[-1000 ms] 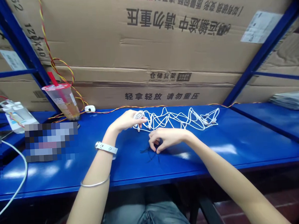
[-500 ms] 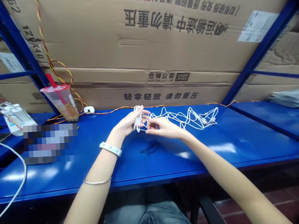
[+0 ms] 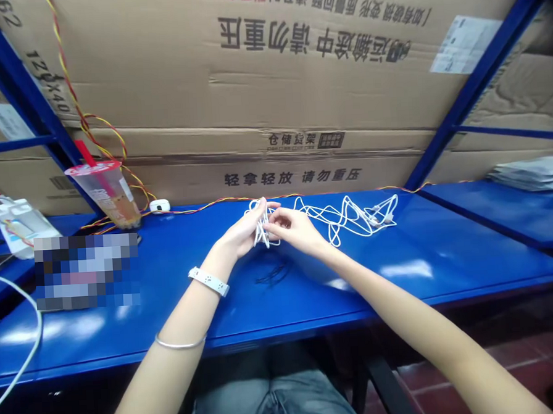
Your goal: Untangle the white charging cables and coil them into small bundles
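Observation:
A bundle of white cable [image 3: 262, 231] is looped over my left hand [image 3: 239, 233], whose thumb and fingers hold the coils. My right hand [image 3: 297, 229] is closed at the fingertips on the cable, right beside the bundle. Some of its fingers are curled and partly hide one another. More white cable [image 3: 351, 218] lies in loose loops on the blue shelf to the right, with connector ends at its far right. Just in front of my hands, several thin black ties [image 3: 273, 274] lie on the shelf.
On the left stand a drink cup [image 3: 109, 194] with a red straw, a white earbud case [image 3: 159, 206] and a white box [image 3: 25, 226], near a blurred-out item [image 3: 85, 272]. Cardboard [image 3: 261, 96] backs the blue shelf [image 3: 171, 317]. Flat packets [image 3: 534, 174] lie far right.
My right hand has moved up against the coils, fingers now pinching at them. The bundle in my left hand looks more spread and crossed. The view has shifted slightly.

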Demonstrator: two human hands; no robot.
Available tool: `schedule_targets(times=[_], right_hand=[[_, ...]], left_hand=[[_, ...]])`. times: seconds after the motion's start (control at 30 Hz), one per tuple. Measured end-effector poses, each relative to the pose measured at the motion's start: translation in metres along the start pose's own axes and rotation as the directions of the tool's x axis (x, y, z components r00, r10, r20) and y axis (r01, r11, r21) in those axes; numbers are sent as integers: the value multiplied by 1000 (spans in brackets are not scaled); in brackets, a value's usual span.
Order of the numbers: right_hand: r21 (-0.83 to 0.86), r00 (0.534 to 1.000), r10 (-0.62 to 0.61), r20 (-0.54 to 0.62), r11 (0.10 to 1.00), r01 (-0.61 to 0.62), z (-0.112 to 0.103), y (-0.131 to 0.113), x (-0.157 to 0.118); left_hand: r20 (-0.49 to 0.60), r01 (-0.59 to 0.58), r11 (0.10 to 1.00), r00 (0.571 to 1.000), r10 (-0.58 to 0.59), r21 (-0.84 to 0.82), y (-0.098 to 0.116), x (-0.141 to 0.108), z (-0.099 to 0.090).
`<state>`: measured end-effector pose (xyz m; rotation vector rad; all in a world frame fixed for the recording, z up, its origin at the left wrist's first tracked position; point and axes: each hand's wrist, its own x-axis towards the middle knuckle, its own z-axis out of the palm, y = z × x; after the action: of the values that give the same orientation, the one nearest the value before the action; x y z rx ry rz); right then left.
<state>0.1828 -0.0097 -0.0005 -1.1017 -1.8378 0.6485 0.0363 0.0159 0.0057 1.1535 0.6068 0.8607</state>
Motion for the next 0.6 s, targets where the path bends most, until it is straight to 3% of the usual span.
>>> schedule_targets(times=[0.13, 0.27, 0.37, 0.47, 0.6], right_hand=[[299, 982, 51, 180, 949, -104, -3, -2, 2], [329, 989, 67, 135, 938, -109, -8, -3, 4], [380, 975, 148, 164, 903, -201, -9, -1, 4], [526, 938, 194, 288, 786, -324, -7, 1, 3], [699, 914, 203, 352, 592, -401, -4, 2, 3]], left_hand=[[14, -19, 1000, 1000, 20, -15, -2, 1, 0], [39, -71, 994, 996, 74, -88, -1, 4, 0], [67, -99, 988, 992, 108, -120, 1, 4, 3], [117, -80, 995, 989, 86, -59, 2, 1, 7], [85, -85, 993, 993, 78, 80, 1, -2, 7]])
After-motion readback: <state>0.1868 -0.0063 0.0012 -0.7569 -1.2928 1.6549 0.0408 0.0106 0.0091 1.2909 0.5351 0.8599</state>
